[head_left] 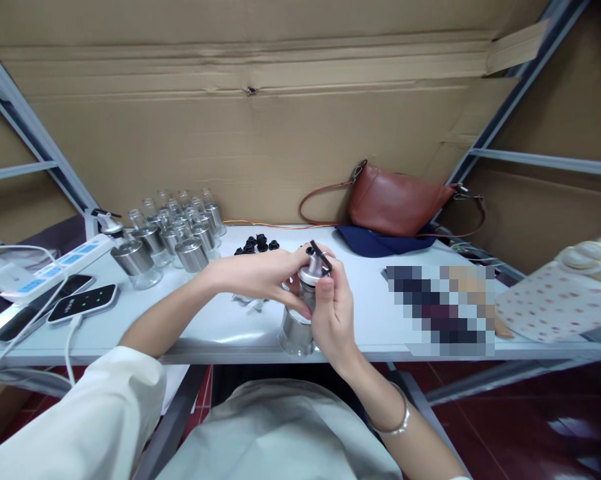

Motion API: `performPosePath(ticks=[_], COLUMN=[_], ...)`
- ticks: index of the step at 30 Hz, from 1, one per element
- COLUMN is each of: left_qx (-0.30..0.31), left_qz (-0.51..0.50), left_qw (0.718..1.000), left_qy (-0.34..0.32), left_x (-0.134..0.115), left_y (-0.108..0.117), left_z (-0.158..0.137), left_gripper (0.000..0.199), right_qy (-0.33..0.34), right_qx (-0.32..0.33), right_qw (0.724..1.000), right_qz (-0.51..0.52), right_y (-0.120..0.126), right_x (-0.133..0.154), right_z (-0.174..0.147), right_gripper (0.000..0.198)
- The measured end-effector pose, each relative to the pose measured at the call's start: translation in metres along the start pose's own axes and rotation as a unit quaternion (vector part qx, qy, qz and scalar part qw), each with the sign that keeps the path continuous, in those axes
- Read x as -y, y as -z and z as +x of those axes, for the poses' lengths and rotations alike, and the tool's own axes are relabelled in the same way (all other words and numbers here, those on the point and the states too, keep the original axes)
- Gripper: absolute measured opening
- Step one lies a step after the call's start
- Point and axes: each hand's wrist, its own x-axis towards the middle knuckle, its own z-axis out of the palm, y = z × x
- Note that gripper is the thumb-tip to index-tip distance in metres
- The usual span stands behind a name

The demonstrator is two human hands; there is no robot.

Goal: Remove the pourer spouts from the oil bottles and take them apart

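A glass oil bottle (296,331) with a metal sleeve stands upright at the table's front edge, a silver pour spout (310,272) with a black flip lid on its neck. My left hand (265,275) reaches across from the left, closed around the neck with its thumb low on the front. From the right, my right hand (334,313) wraps the neck and spout, thumb up beside the spout's base. Some fingers of both hands are hidden behind the bottle. Small black parts (257,245) lie beyond my left hand, and silvery pieces (250,303) lie partly covered below it.
Several similar bottles (190,255) without spouts stand at the back left; another spout-topped bottle (111,225) is behind them. A power strip (63,267) and a black device (83,303) with cables lie left. A brown handbag (397,200) rests on a navy cap (375,243) at the back right.
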Motion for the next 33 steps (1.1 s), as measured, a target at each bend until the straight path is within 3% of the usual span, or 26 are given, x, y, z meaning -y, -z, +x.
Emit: performPosePath(ticks=[5, 14, 19, 22, 28, 33], left_qx=[0.020, -0.012, -0.073, -0.083, -0.097, -0.127], left_qz=[0.024, 0.041, 0.024, 0.024, -0.045, -0.091], left_qw=[0.999, 0.999, 0.995, 0.995, 0.992, 0.985], left_qy=[0.022, -0.031, -0.058, -0.054, -0.061, -0.073], left_x=[-0.002, -0.009, 0.000, 0.002, 0.002, 0.004], left_y=[0.001, 0.003, 0.003, 0.003, 0.001, -0.002], left_z=[-0.002, -0.007, 0.002, 0.004, 0.006, 0.009], left_gripper=[0.040, 0.057, 0.042, 0.040, 0.045, 0.048], right_qy=[-0.003, -0.080, -0.099, -0.115, -0.081, -0.065], right_qx=[-0.002, 0.037, 0.146, 0.184, 0.141, 0.055], right_qw=[1.000, 0.994, 0.981, 0.972, 0.978, 0.991], right_qz=[0.008, 0.062, 0.075, 0.095, 0.134, 0.099], right_y=[0.000, -0.001, 0.017, 0.028, 0.016, 0.000], right_x=[0.000, 0.007, -0.003, -0.011, -0.005, -0.001], right_z=[0.000, -0.001, 0.014, 0.022, 0.018, 0.007], right_gripper=[0.033, 0.031, 0.044, 0.043, 0.030, 0.036])
